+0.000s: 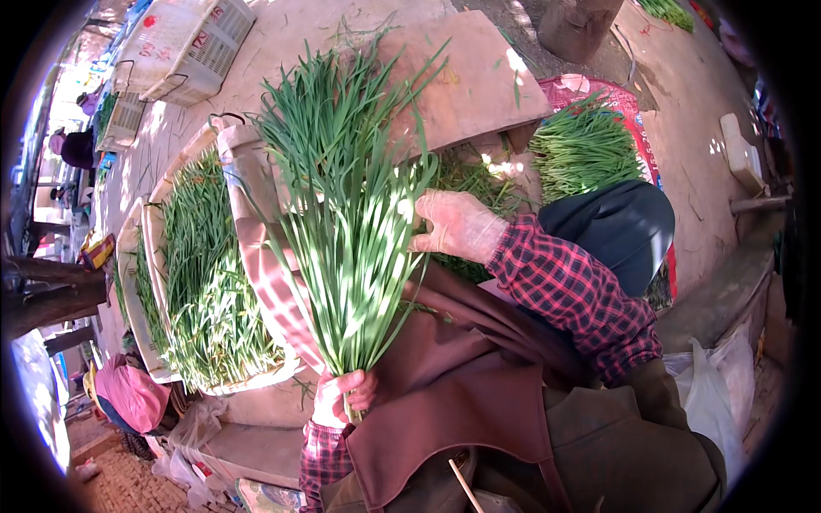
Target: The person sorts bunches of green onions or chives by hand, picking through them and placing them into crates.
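Note:
My left hand (345,396) is closed around the pale stem ends of a large bunch of garlic chives (349,256). Their green leaves fan out away from me, over a brown apron (449,410) and a wooden board. At the right edge of the leaves is my right hand (458,224) in a thin, pale glove. Its thumb and fingers are apart, with the fingertips at the outer leaves; whether they press on them is unclear. Loose chive scraps (478,186) lie behind that hand.
On the left, a crate (154,240) is packed with chives (205,276). Trimmed chives (584,151) lie on a red printed sack (632,106) at right. A wooden board (462,70) lies ahead, near stacked white crates (186,51). Another person (131,391) in pink bends at lower left.

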The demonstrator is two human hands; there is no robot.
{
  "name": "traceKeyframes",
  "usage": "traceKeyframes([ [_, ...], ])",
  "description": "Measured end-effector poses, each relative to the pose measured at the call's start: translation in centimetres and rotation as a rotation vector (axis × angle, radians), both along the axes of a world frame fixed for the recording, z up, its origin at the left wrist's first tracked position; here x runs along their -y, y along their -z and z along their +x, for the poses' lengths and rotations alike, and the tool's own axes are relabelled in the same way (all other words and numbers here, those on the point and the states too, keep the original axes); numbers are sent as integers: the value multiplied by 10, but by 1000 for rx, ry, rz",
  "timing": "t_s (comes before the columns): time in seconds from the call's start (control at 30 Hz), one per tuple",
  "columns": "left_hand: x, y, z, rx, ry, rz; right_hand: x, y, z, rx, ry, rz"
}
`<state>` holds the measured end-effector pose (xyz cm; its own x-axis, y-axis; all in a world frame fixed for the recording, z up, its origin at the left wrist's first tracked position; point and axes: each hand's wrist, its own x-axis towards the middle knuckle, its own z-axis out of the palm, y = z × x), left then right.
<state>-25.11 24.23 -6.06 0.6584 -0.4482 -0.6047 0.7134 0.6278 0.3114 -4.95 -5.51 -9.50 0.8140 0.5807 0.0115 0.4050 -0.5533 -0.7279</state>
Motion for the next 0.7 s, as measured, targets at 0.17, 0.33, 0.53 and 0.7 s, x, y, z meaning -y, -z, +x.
traceKeyframes([
  [0.17, 5, -5, -7, -3, 73, 150, 0, 19, -13, 25, -31, 129],
  [0.33, 7, -3, -12, 19, 74, 179, -9, 27, -39, 128, 121, 220],
  [0.53, -19, 17, -29, 32, 50, -12, 16, 29, -26, 364, 481, -12],
  [0.7, -25, 35, -37, -47, 142, -361, 38, 28, -7, 244, 592, 210],
])
